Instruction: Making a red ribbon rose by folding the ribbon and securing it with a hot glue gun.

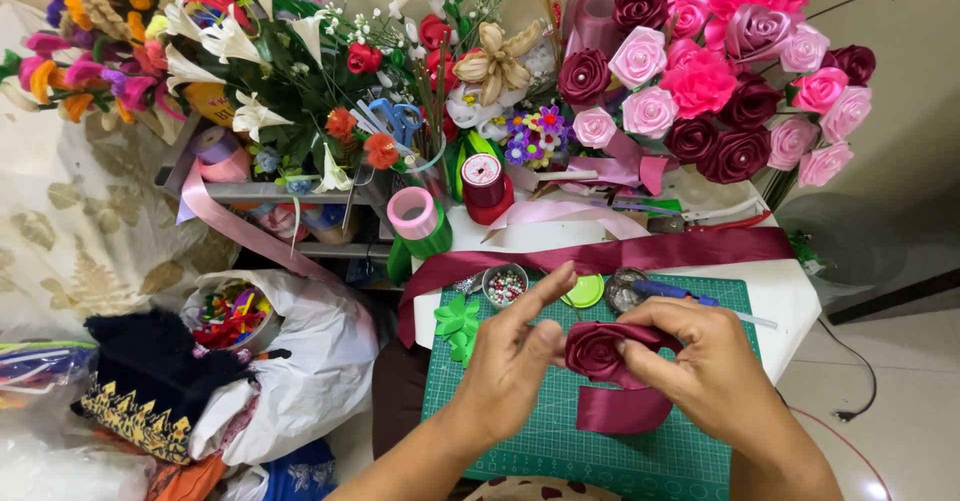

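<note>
Maroon ribbon rose (597, 349) at lower centre, pinched between left hand (512, 361) and right hand (695, 361); tail trailing down-right, under right palm.

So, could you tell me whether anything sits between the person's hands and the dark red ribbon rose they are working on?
Nothing visible does. Both the left hand and the right hand already touch the dark red ribbon rose directly, holding it just above the green cutting mat, with its loose ribbon tail hanging beneath.
</note>
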